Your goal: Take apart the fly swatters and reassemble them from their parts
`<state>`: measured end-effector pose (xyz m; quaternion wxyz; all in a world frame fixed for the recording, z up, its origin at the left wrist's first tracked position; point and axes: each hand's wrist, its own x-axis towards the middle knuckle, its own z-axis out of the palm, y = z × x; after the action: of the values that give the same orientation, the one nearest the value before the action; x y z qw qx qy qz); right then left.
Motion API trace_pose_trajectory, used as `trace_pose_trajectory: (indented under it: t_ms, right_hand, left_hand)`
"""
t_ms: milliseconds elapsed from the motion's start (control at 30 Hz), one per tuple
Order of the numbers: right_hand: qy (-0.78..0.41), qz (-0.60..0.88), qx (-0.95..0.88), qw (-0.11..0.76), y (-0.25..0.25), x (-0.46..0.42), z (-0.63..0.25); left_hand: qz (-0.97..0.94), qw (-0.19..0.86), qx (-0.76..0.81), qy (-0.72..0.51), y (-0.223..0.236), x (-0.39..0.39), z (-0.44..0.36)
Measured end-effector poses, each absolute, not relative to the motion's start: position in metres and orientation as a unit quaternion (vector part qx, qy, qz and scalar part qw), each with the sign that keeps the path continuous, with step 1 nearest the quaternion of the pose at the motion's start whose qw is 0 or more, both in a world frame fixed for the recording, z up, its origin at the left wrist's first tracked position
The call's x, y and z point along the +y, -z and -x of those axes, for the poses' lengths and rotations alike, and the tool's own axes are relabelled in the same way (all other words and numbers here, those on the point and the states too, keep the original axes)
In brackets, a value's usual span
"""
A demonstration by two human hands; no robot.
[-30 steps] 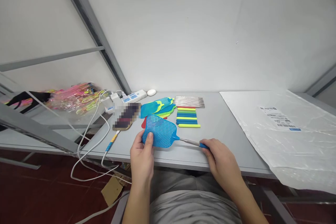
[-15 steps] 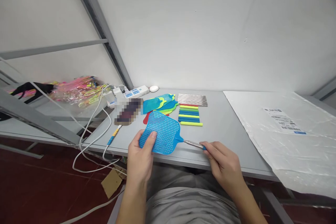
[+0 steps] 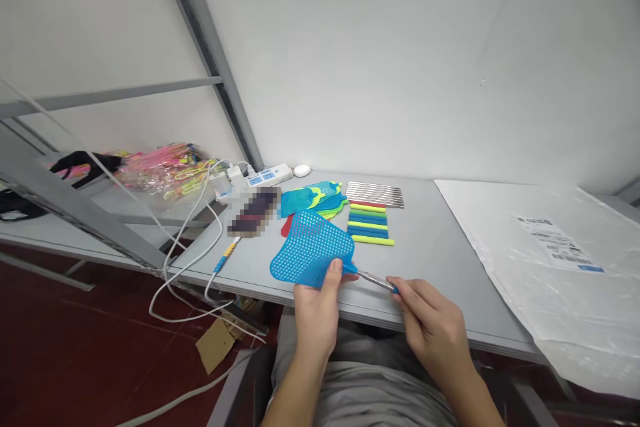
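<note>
While left grip pinches swatter, right clasps handle.

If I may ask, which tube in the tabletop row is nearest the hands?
The frontmost yellow tube; its right end juts beyond the others.

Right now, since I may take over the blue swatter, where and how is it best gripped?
Probably pinch the blue swatter by its head's left edge, coming from the left, thumb and fingers on opposite faces: the head is broad, perforated and free there. The left hand holds it near the neck; the right hand is at the right end of its metal shaft.
</note>
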<state>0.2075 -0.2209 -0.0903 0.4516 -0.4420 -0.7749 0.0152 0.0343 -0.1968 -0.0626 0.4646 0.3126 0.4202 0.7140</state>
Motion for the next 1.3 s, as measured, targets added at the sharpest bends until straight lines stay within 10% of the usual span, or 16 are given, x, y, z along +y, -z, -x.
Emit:
trace_pose_trajectory:
  t_ms: [1300]
  right_hand:
    - [-0.17, 0.536, -0.707, 0.429, 0.074, -0.214, -0.204]
  left_hand:
    - [-0.498, 0.503, 0.354, -0.611, 0.064, -0.177, -0.042]
